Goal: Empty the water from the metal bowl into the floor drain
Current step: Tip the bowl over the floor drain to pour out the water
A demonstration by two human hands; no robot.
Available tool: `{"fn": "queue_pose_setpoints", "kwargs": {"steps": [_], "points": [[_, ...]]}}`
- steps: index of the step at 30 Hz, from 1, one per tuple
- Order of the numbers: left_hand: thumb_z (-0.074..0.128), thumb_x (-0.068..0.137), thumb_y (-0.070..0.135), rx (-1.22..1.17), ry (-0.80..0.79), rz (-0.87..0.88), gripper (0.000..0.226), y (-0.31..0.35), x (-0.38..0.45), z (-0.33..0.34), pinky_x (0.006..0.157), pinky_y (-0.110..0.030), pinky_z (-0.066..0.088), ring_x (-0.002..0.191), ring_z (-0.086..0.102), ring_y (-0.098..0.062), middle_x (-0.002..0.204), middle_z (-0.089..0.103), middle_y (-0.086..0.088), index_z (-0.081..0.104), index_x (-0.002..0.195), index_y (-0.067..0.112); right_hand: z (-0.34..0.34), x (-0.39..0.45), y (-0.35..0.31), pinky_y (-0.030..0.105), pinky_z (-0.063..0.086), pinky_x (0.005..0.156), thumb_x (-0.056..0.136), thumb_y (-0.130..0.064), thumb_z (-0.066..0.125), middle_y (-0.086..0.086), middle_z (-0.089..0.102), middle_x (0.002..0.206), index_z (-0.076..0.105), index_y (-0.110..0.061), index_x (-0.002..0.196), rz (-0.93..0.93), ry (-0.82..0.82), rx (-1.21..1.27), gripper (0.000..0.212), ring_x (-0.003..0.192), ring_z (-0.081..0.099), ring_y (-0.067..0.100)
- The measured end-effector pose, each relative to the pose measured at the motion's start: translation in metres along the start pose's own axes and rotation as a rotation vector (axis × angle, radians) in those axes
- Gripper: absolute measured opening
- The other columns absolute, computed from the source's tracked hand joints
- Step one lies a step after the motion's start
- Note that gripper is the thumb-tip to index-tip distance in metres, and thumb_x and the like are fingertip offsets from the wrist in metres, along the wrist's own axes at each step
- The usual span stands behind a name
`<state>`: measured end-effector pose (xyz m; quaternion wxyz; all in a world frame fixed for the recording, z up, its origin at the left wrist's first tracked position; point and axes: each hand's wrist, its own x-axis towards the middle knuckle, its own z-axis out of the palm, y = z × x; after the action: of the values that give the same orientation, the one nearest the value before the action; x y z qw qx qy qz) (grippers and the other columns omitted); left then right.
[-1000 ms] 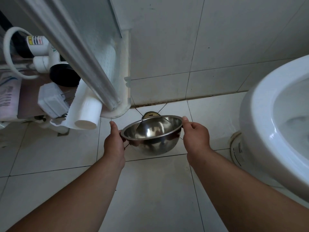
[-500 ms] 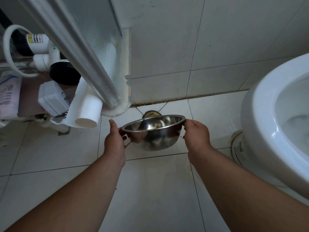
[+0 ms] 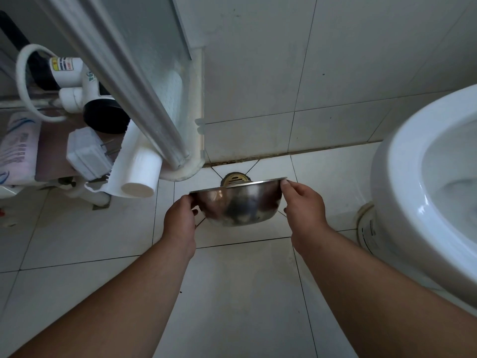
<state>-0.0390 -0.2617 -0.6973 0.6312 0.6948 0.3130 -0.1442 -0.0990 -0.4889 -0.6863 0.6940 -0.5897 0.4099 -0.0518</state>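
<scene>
A shiny metal bowl (image 3: pixel 238 204) hangs above the tiled floor, tipped away from me so that I see only its outer side and the thin line of its rim. My left hand (image 3: pixel 180 218) grips the rim on the left and my right hand (image 3: pixel 303 202) grips it on the right. Just behind the far rim, the round brass floor drain (image 3: pixel 234 178) sits in the floor by the wall, partly hidden by the bowl. The bowl's inside and any water are out of sight.
A white toilet (image 3: pixel 423 192) fills the right side. At left stands a glass door with a metal frame (image 3: pixel 134 94), and behind it a white pipe (image 3: pixel 140 174), a hose and clutter. The tiled wall (image 3: pixel 284 73) rises just beyond the drain.
The bowl has tilted forward, away from me: its open inside showed one second ago, and now only the outer side shows. Both hands have kept their hold on the rim.
</scene>
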Motion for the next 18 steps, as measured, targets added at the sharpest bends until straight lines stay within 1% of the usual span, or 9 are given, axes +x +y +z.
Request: {"fn": "queue_pose_setpoints", "kwargs": {"steps": [3, 5, 7, 10, 12, 14, 16, 17, 18], "points": [[0.066, 0.098, 0.046, 0.026, 0.013, 0.022, 0.031, 0.000, 0.001, 0.000, 0.105, -0.045, 0.049, 0.123, 0.070, -0.017, 0.125, 0.081, 0.010, 0.080, 0.116, 0.026, 0.000, 0.001, 0.000, 0.040, 0.058, 0.102, 0.104, -0.039, 0.070, -0.031, 0.072, 0.082, 0.072, -0.041, 0.084, -0.025, -0.013, -0.010, 0.021, 0.094, 0.067, 0.000], [0.067, 0.099, 0.051, 0.036, 0.021, 0.026, 0.033, 0.001, 0.001, -0.001, 0.110, -0.048, 0.050, 0.122, 0.070, -0.017, 0.125, 0.080, 0.009, 0.079, 0.118, 0.027, 0.000, 0.000, -0.001, 0.038, 0.058, 0.101, 0.104, -0.041, 0.069, -0.030, 0.073, 0.082, 0.073, -0.041, 0.085, -0.033, -0.025, -0.005, 0.020, 0.093, 0.066, -0.003], [0.069, 0.098, 0.055, 0.028, 0.027, 0.020, 0.034, 0.003, 0.001, -0.001, 0.111, -0.048, 0.051, 0.121, 0.070, -0.017, 0.123, 0.079, 0.010, 0.078, 0.116, 0.028, 0.000, 0.000, -0.002, 0.037, 0.057, 0.098, 0.106, -0.040, 0.067, -0.029, 0.075, 0.081, 0.072, -0.041, 0.086, -0.035, -0.040, -0.003, 0.020, 0.094, 0.065, -0.003], [0.072, 0.096, 0.058, 0.011, 0.031, 0.022, 0.034, 0.008, 0.002, 0.001, 0.106, -0.046, 0.050, 0.119, 0.069, -0.017, 0.121, 0.080, 0.009, 0.078, 0.110, 0.028, -0.002, 0.000, -0.004, 0.030, 0.054, 0.085, 0.106, -0.043, 0.065, -0.039, 0.072, 0.074, 0.073, -0.040, 0.087, -0.042, -0.066, 0.000, 0.020, 0.093, 0.065, -0.003], [0.073, 0.095, 0.058, 0.001, 0.035, 0.029, 0.032, 0.010, 0.002, 0.003, 0.102, -0.045, 0.050, 0.114, 0.069, -0.016, 0.119, 0.080, 0.009, 0.078, 0.106, 0.029, -0.003, 0.001, -0.005, 0.029, 0.053, 0.084, 0.106, -0.043, 0.066, -0.032, 0.076, 0.080, 0.073, -0.040, 0.089, -0.046, -0.073, 0.008, 0.018, 0.095, 0.065, -0.003], [0.074, 0.094, 0.058, -0.003, 0.038, 0.029, 0.032, 0.012, 0.003, 0.006, 0.104, -0.045, 0.049, 0.113, 0.069, -0.016, 0.115, 0.081, 0.010, 0.078, 0.103, 0.028, -0.003, 0.004, -0.005, 0.028, 0.053, 0.084, 0.105, -0.044, 0.068, -0.026, 0.076, 0.092, 0.074, -0.040, 0.090, -0.048, -0.060, 0.008, 0.016, 0.095, 0.067, -0.001], [0.075, 0.092, 0.059, 0.002, 0.042, 0.027, 0.035, 0.014, 0.004, 0.009, 0.109, -0.048, 0.049, 0.115, 0.070, -0.018, 0.112, 0.082, 0.011, 0.079, 0.103, 0.026, -0.004, 0.006, -0.007, 0.028, 0.052, 0.080, 0.103, -0.046, 0.070, -0.022, 0.075, 0.095, 0.075, -0.039, 0.090, -0.056, -0.048, 0.004, 0.016, 0.085, 0.066, 0.002], [0.075, 0.091, 0.059, 0.004, 0.046, 0.026, 0.037, 0.015, 0.004, 0.010, 0.110, -0.048, 0.049, 0.117, 0.071, -0.019, 0.112, 0.083, 0.010, 0.080, 0.103, 0.025, -0.003, 0.008, -0.007, 0.028, 0.051, 0.080, 0.103, -0.046, 0.070, -0.020, 0.076, 0.095, 0.075, -0.038, 0.091, -0.058, -0.046, 0.006, 0.016, 0.078, 0.064, 0.003], [0.075, 0.090, 0.059, 0.003, 0.050, 0.026, 0.038, 0.016, 0.005, 0.011, 0.112, -0.049, 0.049, 0.118, 0.071, -0.020, 0.112, 0.083, 0.009, 0.080, 0.103, 0.024, -0.003, 0.008, -0.009, 0.029, 0.052, 0.080, 0.102, -0.047, 0.071, -0.018, 0.077, 0.096, 0.076, -0.037, 0.091, -0.059, -0.047, 0.008, 0.016, 0.076, 0.061, 0.004]]}}
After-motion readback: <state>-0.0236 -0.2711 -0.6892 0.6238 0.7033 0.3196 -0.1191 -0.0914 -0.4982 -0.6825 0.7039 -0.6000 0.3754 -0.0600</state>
